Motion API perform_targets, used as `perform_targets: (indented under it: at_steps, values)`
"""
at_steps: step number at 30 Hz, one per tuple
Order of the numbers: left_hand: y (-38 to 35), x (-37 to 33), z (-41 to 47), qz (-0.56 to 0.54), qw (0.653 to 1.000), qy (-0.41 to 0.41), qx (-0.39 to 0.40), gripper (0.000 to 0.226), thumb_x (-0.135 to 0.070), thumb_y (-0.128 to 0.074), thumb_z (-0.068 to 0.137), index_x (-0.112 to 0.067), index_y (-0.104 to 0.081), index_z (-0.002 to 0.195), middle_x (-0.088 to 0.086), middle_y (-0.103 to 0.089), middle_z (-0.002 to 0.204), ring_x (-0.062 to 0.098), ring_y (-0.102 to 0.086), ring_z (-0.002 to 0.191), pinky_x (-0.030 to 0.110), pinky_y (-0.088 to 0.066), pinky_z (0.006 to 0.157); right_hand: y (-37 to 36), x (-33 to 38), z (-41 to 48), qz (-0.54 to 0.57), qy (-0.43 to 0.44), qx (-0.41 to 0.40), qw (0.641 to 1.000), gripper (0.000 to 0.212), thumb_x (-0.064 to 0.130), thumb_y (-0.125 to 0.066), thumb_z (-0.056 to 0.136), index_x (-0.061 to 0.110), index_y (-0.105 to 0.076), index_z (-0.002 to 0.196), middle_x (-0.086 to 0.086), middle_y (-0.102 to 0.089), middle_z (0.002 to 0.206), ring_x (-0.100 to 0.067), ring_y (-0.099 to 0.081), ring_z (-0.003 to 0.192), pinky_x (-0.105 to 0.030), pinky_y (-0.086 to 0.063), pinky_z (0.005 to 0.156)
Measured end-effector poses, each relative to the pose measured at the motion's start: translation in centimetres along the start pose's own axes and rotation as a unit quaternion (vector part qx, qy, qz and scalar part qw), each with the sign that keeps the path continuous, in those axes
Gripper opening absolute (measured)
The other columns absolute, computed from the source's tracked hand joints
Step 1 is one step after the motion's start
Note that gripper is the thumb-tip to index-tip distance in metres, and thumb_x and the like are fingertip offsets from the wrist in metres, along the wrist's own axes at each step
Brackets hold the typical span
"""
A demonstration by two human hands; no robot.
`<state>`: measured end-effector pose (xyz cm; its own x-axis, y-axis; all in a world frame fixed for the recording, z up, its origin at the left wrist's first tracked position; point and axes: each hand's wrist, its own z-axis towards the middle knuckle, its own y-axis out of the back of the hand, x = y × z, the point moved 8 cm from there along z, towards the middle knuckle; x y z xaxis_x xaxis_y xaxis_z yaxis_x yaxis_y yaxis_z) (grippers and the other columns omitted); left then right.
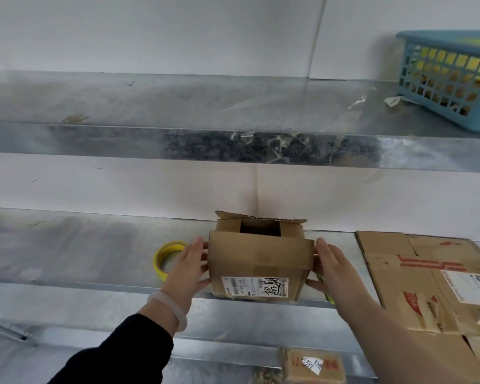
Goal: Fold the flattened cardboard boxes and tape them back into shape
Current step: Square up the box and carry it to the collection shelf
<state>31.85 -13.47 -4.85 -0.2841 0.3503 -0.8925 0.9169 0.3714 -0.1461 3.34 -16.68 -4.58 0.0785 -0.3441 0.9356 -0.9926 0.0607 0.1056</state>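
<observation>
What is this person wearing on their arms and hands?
The left hand is bare, with a pale, milky bangle on its wrist and a black long sleeve behind it. The right hand is bare too; no sleeve, glove or jewellery shows on that arm.

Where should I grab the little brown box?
Grip the small box by its flat left and right walls, coming in from both sides, as the left hand and right hand do. Its top flaps are loose and would bend.

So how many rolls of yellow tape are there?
1. The yellow tape roll lies on the metal shelf, partly behind the left hand. More could hide inside the blue plastic basket.
</observation>
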Motion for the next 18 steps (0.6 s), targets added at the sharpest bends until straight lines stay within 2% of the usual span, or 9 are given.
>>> perform_targets:
  at_steps: [2, 4, 6, 8, 10, 13, 15, 16, 18]
  values:
    - [0.2, 0.1, 0.3, 0.023, 0.999, 0.041, 0.000, 0.029, -0.047, -0.048, 0.096, -0.022, -0.063, 0.100, 0.000, -0.066, 0.098, 0.021, -0.063, 0.094, 0.038, -0.054, 0.073, 0.1, 0.4, 0.4, -0.031, -0.029, 0.005, 0.999, 0.035, 0.055, -0.052, 0.094, 0.022, -0.062, 0.101, -0.004, -0.066, 0.105, -0.018, -0.065, 0.099, -0.042, -0.061, 0.077]
    - [0.3, -0.1, 0.7, 0.052, 0.997, 0.058, 0.010, 0.025, -0.044, -0.054, 0.094, -0.023, -0.063, 0.102, 0.001, -0.065, 0.101, 0.022, -0.063, 0.095, 0.041, -0.055, 0.075, 0.2, 0.8, 0.8, -0.079, -0.053, 0.031, 0.995, 0.038, 0.053, -0.060, 0.089, 0.018, -0.065, 0.101, -0.006, -0.069, 0.102, -0.020, -0.068, 0.096, -0.043, -0.062, 0.073]
    - [0.2, -0.3, 1.0, 0.051, 0.995, 0.073, 0.041, 0.022, -0.039, -0.057, 0.094, -0.020, -0.067, 0.099, 0.001, -0.066, 0.095, 0.020, -0.065, 0.084, 0.042, -0.056, 0.078, 0.3, 1.2, 1.0, -0.123, -0.067, 0.070, 0.988, 0.035, 0.047, -0.065, 0.087, 0.015, -0.067, 0.101, -0.008, -0.072, 0.099, -0.020, -0.070, 0.093, -0.045, -0.061, 0.077]
    - [0.1, -0.4, 1.1, 0.021, 0.991, 0.089, 0.094, 0.019, -0.032, -0.059, 0.093, -0.019, -0.072, 0.091, 0.000, -0.068, 0.088, 0.015, -0.066, 0.075, 0.038, -0.057, 0.077, 0.2, 1.6, 1.1, -0.110, -0.076, 0.122, 0.983, 0.035, 0.044, -0.068, 0.085, 0.015, -0.067, 0.105, -0.004, -0.075, 0.096, -0.019, -0.071, 0.094, -0.045, -0.060, 0.082]
    - [0.0, -0.3, 1.0, 0.012, 0.982, 0.092, 0.162, 0.016, -0.026, -0.063, 0.089, -0.019, -0.073, 0.098, -0.004, -0.071, 0.097, 0.012, -0.066, 0.089, 0.033, -0.053, 0.081, -0.2, 2.1, 1.0, -0.082, -0.074, 0.178, 0.978, 0.034, 0.039, -0.074, 0.083, 0.019, -0.066, 0.109, 0.001, -0.075, 0.099, -0.017, -0.070, 0.098, -0.040, -0.060, 0.083]
    - [-0.5, -0.2, 0.2, 0.125, 0.954, 0.061, 0.265, 0.040, -0.020, -0.066, 0.085, -0.024, -0.063, 0.125, -0.009, -0.066, 0.122, 0.007, -0.057, 0.114, 0.029, -0.042, 0.097, -1.4, 2.7, 0.1, -0.172, -0.029, 0.237, 0.956, 0.029, 0.029, -0.077, 0.081, 0.036, -0.059, 0.102, 0.010, -0.072, 0.099, -0.012, -0.070, 0.094, -0.022, -0.058, 0.074]
    - [-1.2, -0.6, -0.1, 0.220, 0.936, 0.002, 0.274, 0.055, -0.021, -0.071, 0.078, -0.024, -0.056, 0.132, -0.004, -0.065, 0.123, 0.010, -0.060, 0.113, 0.032, -0.045, 0.100, -2.1, 2.9, -0.2, -0.281, 0.002, 0.236, 0.930, 0.039, 0.033, -0.078, 0.079, 0.039, -0.051, 0.105, 0.017, -0.062, 0.105, -0.010, -0.064, 0.092, -0.013, -0.052, 0.064]
    - [-1.4, -1.0, 0.0, 0.264, 0.932, -0.025, 0.247, 0.066, -0.025, -0.075, 0.074, -0.024, -0.051, 0.135, -0.004, -0.066, 0.118, 0.010, -0.064, 0.107, 0.030, -0.050, 0.095, -2.4, 3.0, -0.2, -0.338, 0.016, 0.222, 0.914, 0.046, 0.041, -0.078, 0.077, 0.038, -0.046, 0.110, 0.019, -0.057, 0.107, -0.007, -0.061, 0.093, -0.012, -0.048, 0.062]
    - [-1.7, -1.8, 0.2, 0.345, 0.922, -0.067, 0.163, 0.087, -0.037, -0.083, 0.070, -0.027, -0.037, 0.143, -0.011, -0.062, 0.109, 0.004, -0.065, 0.091, 0.015, -0.051, 0.074, -2.6, 3.2, 0.3, -0.430, 0.043, 0.155, 0.888, 0.059, 0.060, -0.073, 0.073, 0.034, -0.041, 0.115, 0.016, -0.055, 0.105, -0.005, -0.055, 0.088, -0.015, -0.042, 0.063]
